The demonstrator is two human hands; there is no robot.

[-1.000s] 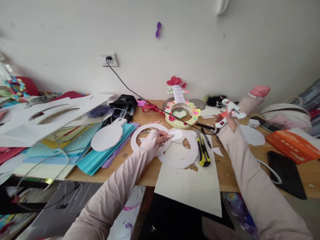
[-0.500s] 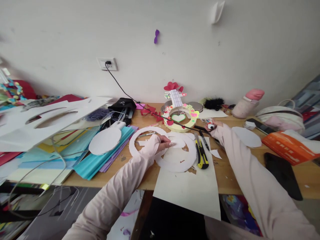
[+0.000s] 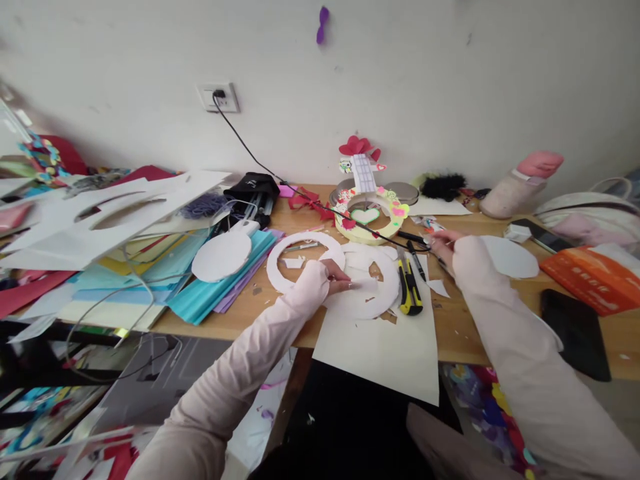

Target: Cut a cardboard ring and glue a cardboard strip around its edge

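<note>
My left hand [image 3: 337, 276] is closed in a pinch on a small white paper piece [image 3: 366, 288], over a white paper ring [image 3: 386, 297]. A second white ring [image 3: 276, 267] lies beside it on the left, partly under my sleeve. My right hand [image 3: 447, 244] is farther back at the right, fingers curled together near the black cable's end; what they hold is too small to make out. Between the hands lie a yellow and black utility knife [image 3: 410, 293] and a black pen [image 3: 416, 261]. A cream sheet [image 3: 383, 360] extends over the table's front edge.
Behind stands a decorated yellow ring [image 3: 360, 233] with a red paper flower, crossed by a black cable [image 3: 250, 152]. Coloured paper [image 3: 215, 280] and a white oval [image 3: 223, 257] are at left. An orange packet [image 3: 590, 280] and a black phone [image 3: 575, 333] lie at right.
The view has tilted down and shifted slightly left. My left hand still pinches the white piece over the ring. My right hand stays near the cable's end, its fingers turned slightly.
</note>
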